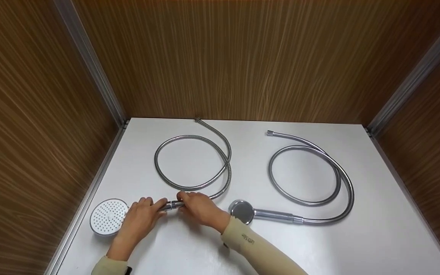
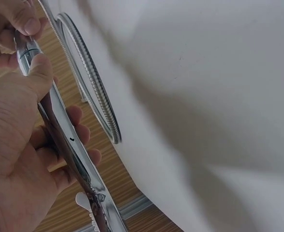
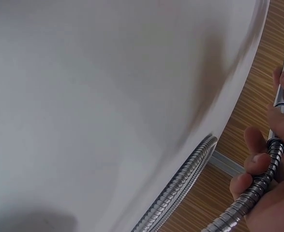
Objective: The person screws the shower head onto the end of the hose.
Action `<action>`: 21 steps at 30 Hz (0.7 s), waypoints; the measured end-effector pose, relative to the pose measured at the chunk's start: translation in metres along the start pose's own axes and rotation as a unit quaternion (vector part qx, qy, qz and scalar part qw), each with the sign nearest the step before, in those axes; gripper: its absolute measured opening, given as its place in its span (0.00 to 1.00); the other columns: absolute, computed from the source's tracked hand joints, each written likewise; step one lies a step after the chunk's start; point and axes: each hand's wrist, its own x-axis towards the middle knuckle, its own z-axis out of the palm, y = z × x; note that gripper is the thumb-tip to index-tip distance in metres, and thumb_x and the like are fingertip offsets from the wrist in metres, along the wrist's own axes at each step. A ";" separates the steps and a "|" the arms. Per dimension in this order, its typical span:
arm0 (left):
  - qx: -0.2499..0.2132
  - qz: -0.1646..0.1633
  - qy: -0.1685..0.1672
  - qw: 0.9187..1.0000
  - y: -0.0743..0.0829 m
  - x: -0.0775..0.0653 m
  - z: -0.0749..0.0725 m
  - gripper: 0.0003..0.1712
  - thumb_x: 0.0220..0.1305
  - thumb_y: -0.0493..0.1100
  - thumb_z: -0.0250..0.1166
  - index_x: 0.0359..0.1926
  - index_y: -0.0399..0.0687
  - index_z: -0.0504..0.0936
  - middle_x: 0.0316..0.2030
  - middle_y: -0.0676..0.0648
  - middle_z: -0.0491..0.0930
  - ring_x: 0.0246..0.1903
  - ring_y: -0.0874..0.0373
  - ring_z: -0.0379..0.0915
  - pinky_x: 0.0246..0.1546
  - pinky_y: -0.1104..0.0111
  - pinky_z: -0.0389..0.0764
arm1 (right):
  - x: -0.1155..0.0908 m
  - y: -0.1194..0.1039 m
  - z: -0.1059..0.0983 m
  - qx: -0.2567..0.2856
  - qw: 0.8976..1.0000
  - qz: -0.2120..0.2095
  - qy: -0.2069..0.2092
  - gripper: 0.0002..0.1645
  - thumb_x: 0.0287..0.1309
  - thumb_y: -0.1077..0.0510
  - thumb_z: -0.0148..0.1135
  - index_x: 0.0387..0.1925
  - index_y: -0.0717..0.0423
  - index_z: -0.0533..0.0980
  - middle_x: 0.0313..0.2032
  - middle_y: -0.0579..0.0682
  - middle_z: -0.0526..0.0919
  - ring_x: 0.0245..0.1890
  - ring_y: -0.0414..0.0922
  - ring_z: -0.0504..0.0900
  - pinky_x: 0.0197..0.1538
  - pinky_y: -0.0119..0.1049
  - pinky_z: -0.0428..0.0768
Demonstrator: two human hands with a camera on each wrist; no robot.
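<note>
A chrome shower head with a round white nozzle face lies to the left, its face up. My left hand grips its handle, fingers curled beneath and thumb along the top. At the handle's end, the thumb and fingers of my right hand pinch the metal connector of a flexible shower hose. In both wrist views the handle and connector are in line, with a thin seam between them. The ribbed hose runs out past my right palm and loops on the white table.
Right of my hands lies another shower head, joined to its own looped hose. That hose's free end nut points left. Wood-grain panels enclose the white table at the back and both sides.
</note>
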 end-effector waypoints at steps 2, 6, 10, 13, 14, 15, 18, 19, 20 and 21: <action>0.004 0.001 0.000 1.000 0.000 0.000 0.000 0.20 0.65 0.52 0.73 0.56 0.57 0.84 0.27 0.45 0.75 0.27 0.50 0.69 0.31 0.57 0.73 | 0.000 0.000 -0.001 -0.001 1.000 -0.004 0.003 0.16 0.72 0.53 0.66 0.53 0.54 0.72 0.36 0.46 0.88 0.38 0.44 0.89 0.45 0.37 0.85; 0.018 0.005 0.009 1.000 0.001 0.000 0.001 0.20 0.64 0.52 0.74 0.55 0.58 0.83 0.27 0.47 0.74 0.27 0.51 0.69 0.31 0.57 0.73 | 0.000 0.001 -0.001 0.007 1.000 -0.006 -0.006 0.13 0.75 0.51 0.62 0.51 0.54 0.72 0.35 0.46 0.87 0.36 0.43 0.88 0.43 0.36 0.83; 0.016 0.009 0.021 1.000 0.000 -0.001 0.001 0.20 0.62 0.52 0.75 0.54 0.59 0.83 0.26 0.48 0.73 0.26 0.52 0.68 0.30 0.58 0.72 | 0.000 0.001 -0.001 0.002 1.000 -0.001 -0.012 0.12 0.78 0.49 0.58 0.50 0.53 0.75 0.34 0.45 0.86 0.34 0.42 0.86 0.41 0.35 0.82; 0.003 0.006 0.016 1.000 0.000 0.000 0.001 0.21 0.62 0.51 0.75 0.55 0.58 0.83 0.26 0.47 0.73 0.27 0.51 0.68 0.30 0.58 0.72 | 0.000 0.001 -0.001 -0.001 1.000 0.005 -0.011 0.13 0.79 0.48 0.57 0.49 0.53 0.76 0.34 0.44 0.86 0.34 0.42 0.85 0.40 0.35 0.82; -0.001 0.003 0.012 1.000 0.000 0.000 0.001 0.21 0.63 0.51 0.75 0.55 0.58 0.83 0.27 0.47 0.73 0.27 0.51 0.69 0.31 0.58 0.72 | 0.000 0.001 -0.001 0.001 1.000 0.006 -0.011 0.13 0.78 0.48 0.58 0.50 0.53 0.77 0.35 0.44 0.86 0.34 0.42 0.86 0.40 0.36 0.82; -0.005 0.000 0.007 1.000 0.000 0.000 0.000 0.21 0.63 0.51 0.74 0.56 0.58 0.83 0.27 0.47 0.74 0.28 0.51 0.69 0.31 0.57 0.72 | 0.000 0.001 -0.001 0.001 1.000 0.007 -0.010 0.14 0.78 0.48 0.59 0.51 0.53 0.76 0.35 0.45 0.87 0.34 0.42 0.86 0.40 0.36 0.82; -0.011 -0.008 -0.007 1.000 0.001 0.002 -0.001 0.21 0.64 0.51 0.74 0.57 0.58 0.84 0.28 0.47 0.75 0.28 0.50 0.70 0.32 0.57 0.73 | 0.000 0.000 -0.002 0.006 1.000 0.010 -0.007 0.17 0.75 0.49 0.63 0.54 0.54 0.73 0.35 0.46 0.88 0.34 0.43 0.87 0.41 0.37 0.83; -0.013 -0.010 -0.010 1.000 0.001 0.003 -0.001 0.21 0.64 0.51 0.74 0.57 0.57 0.84 0.28 0.47 0.75 0.28 0.50 0.70 0.32 0.57 0.73 | 0.000 0.000 -0.002 0.007 1.000 0.010 -0.005 0.18 0.74 0.50 0.64 0.55 0.54 0.71 0.35 0.47 0.88 0.34 0.44 0.87 0.41 0.37 0.83; -0.013 -0.011 -0.011 1.000 0.001 0.003 -0.001 0.21 0.64 0.51 0.74 0.57 0.57 0.84 0.28 0.47 0.75 0.28 0.50 0.70 0.32 0.57 0.73 | 0.000 0.000 -0.002 0.005 1.000 0.010 -0.003 0.19 0.73 0.51 0.66 0.55 0.54 0.70 0.35 0.47 0.89 0.35 0.44 0.88 0.41 0.37 0.84; -0.013 -0.011 -0.011 1.000 0.001 0.004 -0.001 0.21 0.64 0.51 0.74 0.57 0.57 0.84 0.28 0.46 0.75 0.28 0.50 0.70 0.32 0.57 0.73 | 0.000 0.000 -0.002 0.005 1.000 0.010 -0.001 0.19 0.72 0.52 0.66 0.55 0.54 0.69 0.35 0.47 0.89 0.35 0.44 0.88 0.42 0.38 0.84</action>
